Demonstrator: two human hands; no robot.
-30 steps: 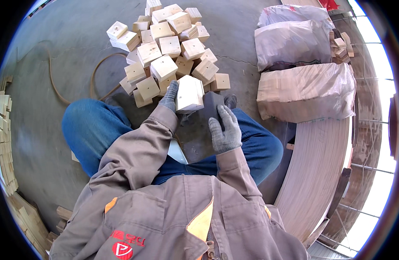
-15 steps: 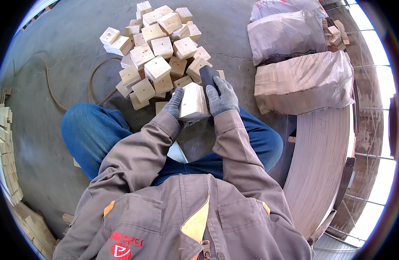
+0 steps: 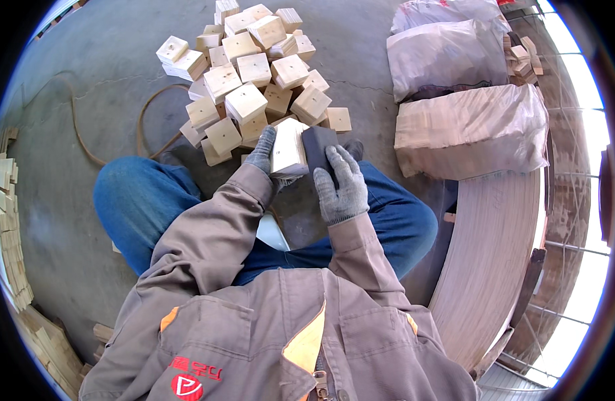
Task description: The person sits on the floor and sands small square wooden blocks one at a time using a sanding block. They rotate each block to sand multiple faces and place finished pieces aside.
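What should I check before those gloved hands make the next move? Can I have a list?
1. Left hand gripping the plywood block: ok.
2. Right hand holding the dark rectangular block: ok.
3. Gloves on both hands: ok.
4. Brown hose clear of the hands: ok, off to the left.
5. Block pile neat: not ok, jumbled and tilted.
6. Plywood block's underside: cannot tell, hidden.

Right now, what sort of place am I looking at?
Probably a woodworking shop or timber warehouse: wooden blocks heaped on a bare floor, wrapped bundles at right, and boards stacked along the left edge.
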